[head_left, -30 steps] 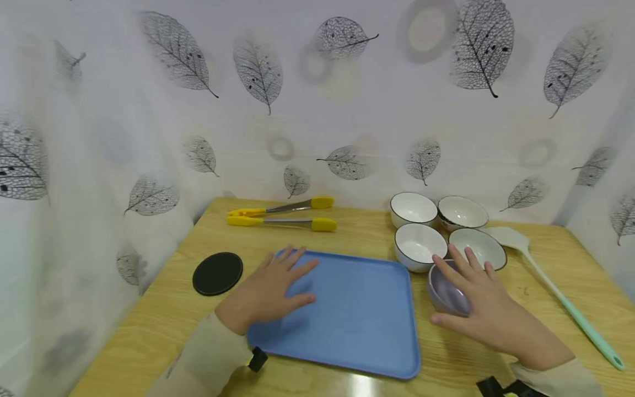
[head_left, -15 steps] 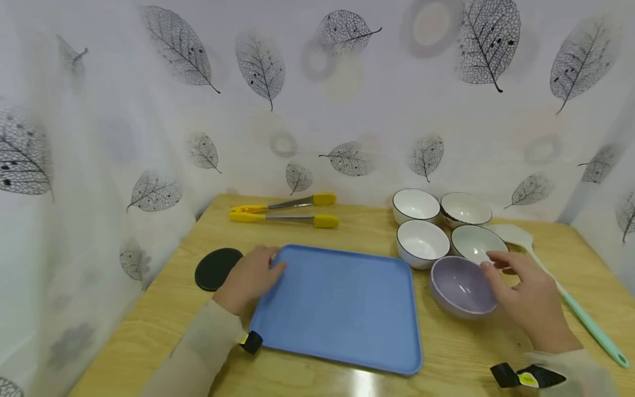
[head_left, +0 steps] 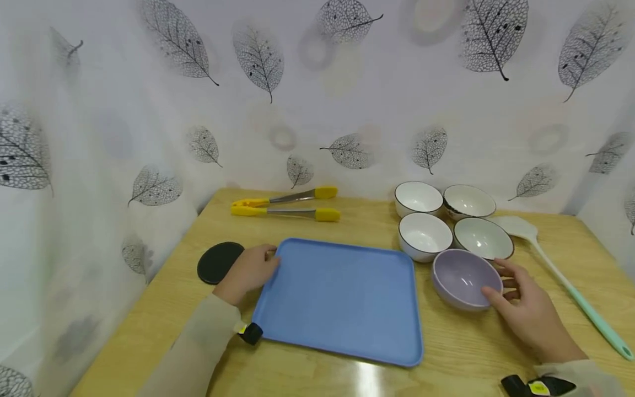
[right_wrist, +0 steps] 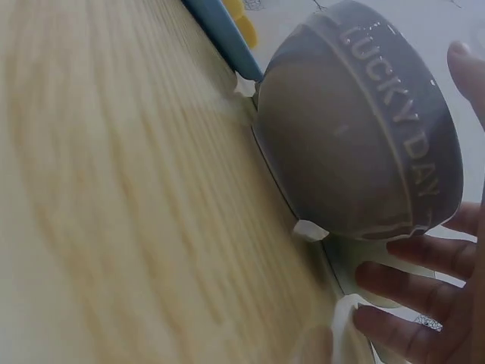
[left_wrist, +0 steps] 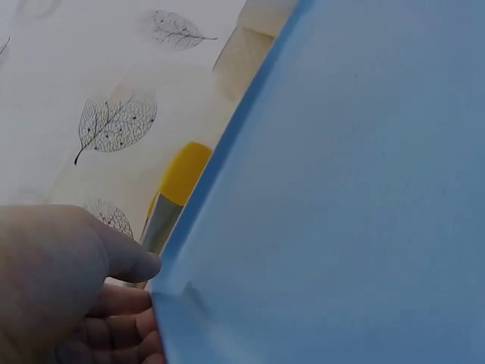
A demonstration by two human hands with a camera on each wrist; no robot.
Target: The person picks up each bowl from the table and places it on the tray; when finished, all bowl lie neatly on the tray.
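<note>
Head view: purple bowl point(head_left: 462, 278) sits just left of the right hand point(head_left: 528, 304).

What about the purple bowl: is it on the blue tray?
No, the purple bowl is right of the blue tray, with wooden table visible between them.

In the head view, light is soft and even. Between the left hand point(head_left: 249, 268) and the right hand point(head_left: 528, 306), toward the camera, the table point(head_left: 368, 380) carries white glare; the bowl point(head_left: 461, 275) beside the right hand shows small highlights. Both wrist views look dimmer, rather hazy.
</note>
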